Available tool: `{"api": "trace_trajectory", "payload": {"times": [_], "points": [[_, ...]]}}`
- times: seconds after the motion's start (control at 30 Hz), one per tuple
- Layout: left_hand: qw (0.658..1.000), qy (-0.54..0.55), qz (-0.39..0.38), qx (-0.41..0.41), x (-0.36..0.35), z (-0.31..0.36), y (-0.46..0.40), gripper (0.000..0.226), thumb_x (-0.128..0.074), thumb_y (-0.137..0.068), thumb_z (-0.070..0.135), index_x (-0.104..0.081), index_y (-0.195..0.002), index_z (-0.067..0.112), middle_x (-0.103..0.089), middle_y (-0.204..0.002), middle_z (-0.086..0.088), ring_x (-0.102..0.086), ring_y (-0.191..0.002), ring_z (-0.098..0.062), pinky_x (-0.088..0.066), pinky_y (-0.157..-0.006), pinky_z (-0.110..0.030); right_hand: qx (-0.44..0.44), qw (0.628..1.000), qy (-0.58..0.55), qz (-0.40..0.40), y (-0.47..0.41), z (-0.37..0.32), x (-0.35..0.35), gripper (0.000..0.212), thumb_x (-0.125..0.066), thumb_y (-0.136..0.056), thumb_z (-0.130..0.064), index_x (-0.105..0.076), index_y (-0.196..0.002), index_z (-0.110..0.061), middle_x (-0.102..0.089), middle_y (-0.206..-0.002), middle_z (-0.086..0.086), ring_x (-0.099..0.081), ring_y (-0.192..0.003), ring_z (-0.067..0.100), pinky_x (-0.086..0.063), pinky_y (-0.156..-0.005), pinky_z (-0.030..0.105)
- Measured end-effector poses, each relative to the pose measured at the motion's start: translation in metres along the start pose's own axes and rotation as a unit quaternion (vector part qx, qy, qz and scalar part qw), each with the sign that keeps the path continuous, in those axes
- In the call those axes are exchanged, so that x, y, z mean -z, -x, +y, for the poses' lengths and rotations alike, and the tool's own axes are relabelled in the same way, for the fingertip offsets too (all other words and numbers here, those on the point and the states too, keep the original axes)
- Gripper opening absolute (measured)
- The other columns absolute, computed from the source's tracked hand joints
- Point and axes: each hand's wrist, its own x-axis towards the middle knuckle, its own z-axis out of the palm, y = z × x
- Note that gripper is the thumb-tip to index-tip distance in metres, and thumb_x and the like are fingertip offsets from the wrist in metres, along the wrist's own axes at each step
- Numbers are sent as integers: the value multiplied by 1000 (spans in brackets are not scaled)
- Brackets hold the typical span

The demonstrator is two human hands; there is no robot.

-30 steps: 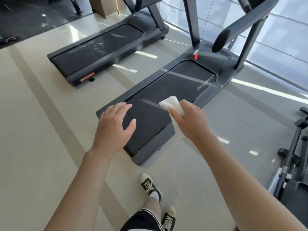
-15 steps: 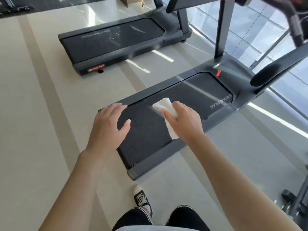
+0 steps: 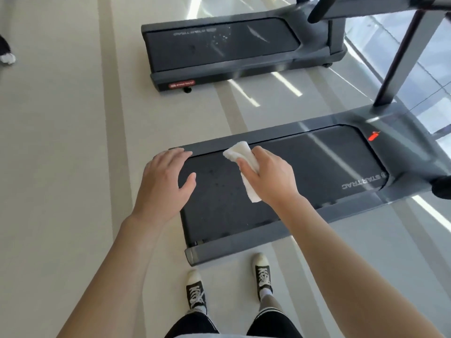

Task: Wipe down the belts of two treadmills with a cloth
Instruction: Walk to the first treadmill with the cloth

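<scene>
Two dark grey treadmills stand on a pale floor. The near treadmill's black belt (image 3: 317, 167) lies straight in front of me, with small specks on its rear part. My right hand (image 3: 271, 179) is shut on a folded white cloth (image 3: 240, 154) above the belt's left half. My left hand (image 3: 166, 184) hovers open over the belt's rear left corner, fingers apart, holding nothing. The far treadmill's belt (image 3: 219, 45) shows whitish smears and spots.
My two feet in black sneakers (image 3: 195, 291) stand just behind the near treadmill's rear end cap (image 3: 234, 252). Its upright post (image 3: 400, 59) and a handrail rise at the right, beside a glass wall. Someone else's shoe (image 3: 7, 54) shows at the left edge.
I have stepped round behind the near treadmill, so its belt now runs away to my right. Both hands stay over its rear end, the right still holding the cloth.
</scene>
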Motion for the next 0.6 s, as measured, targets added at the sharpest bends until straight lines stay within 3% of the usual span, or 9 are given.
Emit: {"api": "trace_trajectory", "payload": {"times": [0.2, 0.33, 0.6], "points": [[997, -22, 14, 78, -36, 32, -8, 54, -47, -98, 41, -58, -144, 16, -57, -148, -3, -50, -137, -27, -42, -116, -51, 59, 996, -26, -56, -44, 44, -3, 43, -44, -102, -57, -43, -81, -20, -50, -71, -8, -52, -61, 11, -36, -52, 29], [993, -25, 29, 114, -65, 46, -12, 56, -44, -97, 42, -59, -144, 16, -58, -148, -4, -49, -138, -26, -40, -117, -50, 94, 991, -43, -88, -65, 73, -20, 40, -46, -102, -54, -42, -81, -20, -48, -71, -9, -49, -60, 8, -32, -51, 28], [989, -21, 4, 147, -145, -1, -11, 55, -44, -96, 41, -58, -143, 16, -57, -148, -3, -49, -138, -27, -40, -117, -48, 122, 985, -27, -121, -77, 110, -105, 41, -48, -102, -52, -41, -80, -18, -46, -69, -7, -45, -56, 12, -35, -49, 30]]}}
